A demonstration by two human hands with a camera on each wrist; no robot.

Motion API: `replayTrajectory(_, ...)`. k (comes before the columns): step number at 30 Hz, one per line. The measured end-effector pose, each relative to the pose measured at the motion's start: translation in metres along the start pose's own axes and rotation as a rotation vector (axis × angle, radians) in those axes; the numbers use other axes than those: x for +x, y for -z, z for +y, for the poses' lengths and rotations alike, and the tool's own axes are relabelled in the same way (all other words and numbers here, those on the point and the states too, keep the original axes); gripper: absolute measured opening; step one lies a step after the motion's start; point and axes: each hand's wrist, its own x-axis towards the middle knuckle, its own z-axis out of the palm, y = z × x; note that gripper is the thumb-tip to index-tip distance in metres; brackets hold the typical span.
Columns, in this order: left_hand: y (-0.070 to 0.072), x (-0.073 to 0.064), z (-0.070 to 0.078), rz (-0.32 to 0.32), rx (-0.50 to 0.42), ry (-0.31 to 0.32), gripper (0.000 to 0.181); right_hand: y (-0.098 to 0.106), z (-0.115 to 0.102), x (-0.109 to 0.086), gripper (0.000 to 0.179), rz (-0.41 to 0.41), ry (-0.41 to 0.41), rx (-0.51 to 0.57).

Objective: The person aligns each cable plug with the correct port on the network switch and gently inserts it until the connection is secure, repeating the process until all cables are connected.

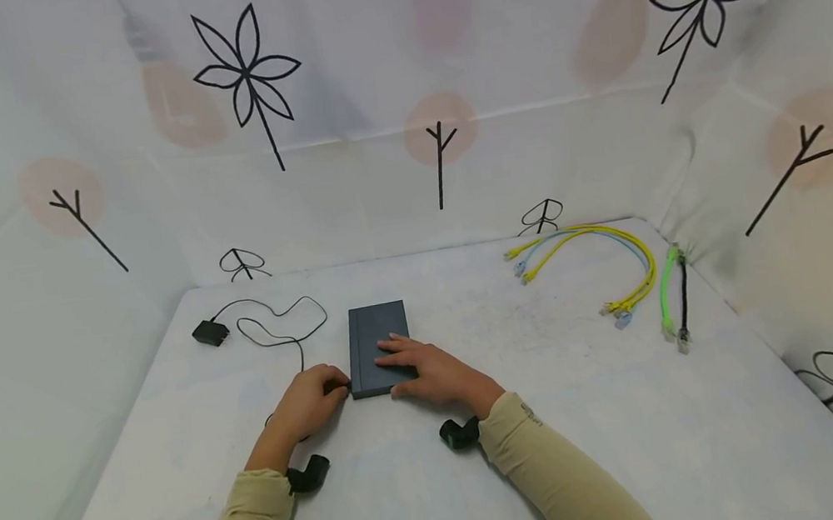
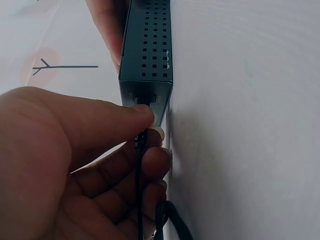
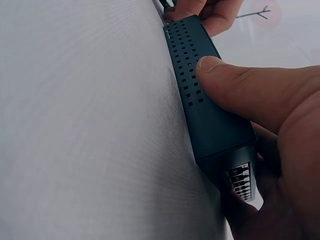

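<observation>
A dark blue-grey network switch lies flat on the white table, with small square vents along its near side and a row of ports at its right end. At the switch's left end, my left hand pinches a black power plug between thumb and fingers. The plug's tip meets the socket there, partly hidden by the thumb. My right hand holds the switch, thumb against the vented side and fingers over the top. From the plug, a thin black cord runs back to a power adapter.
Yellow and light blue network cables curve together at the back right. Beside them lie a short green cable and a short black cable. White patterned cloth walls enclose the table's back and sides.
</observation>
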Motion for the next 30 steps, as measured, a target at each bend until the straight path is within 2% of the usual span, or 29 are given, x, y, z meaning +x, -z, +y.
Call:
replayTrajectory(11,0.001,0.0,0.002,0.035,-0.001,-0.037,0.015,-0.001,0.001,-0.003,0.056,0.009,0.011,0.014)
replayTrajectory(16,0.001,-0.001,0.007,0.063,0.007,-0.068,0.027,-0.001,0.001,-0.004,0.056,0.011,0.012,0.01)
replayTrajectory(20,-0.001,0.0,0.012,0.062,0.033,-0.103,0.038,-0.001,0.001,-0.004,0.055,0.009,0.019,-0.012)
replayTrajectory(26,-0.007,0.003,0.021,-0.007,0.061,-0.143,0.065,-0.001,0.003,-0.006,0.055,0.01,0.029,-0.025)
replayTrajectory(30,-0.009,0.006,0.027,-0.058,0.056,-0.128,0.08,-0.001,0.004,-0.007,0.055,0.015,0.044,-0.024)
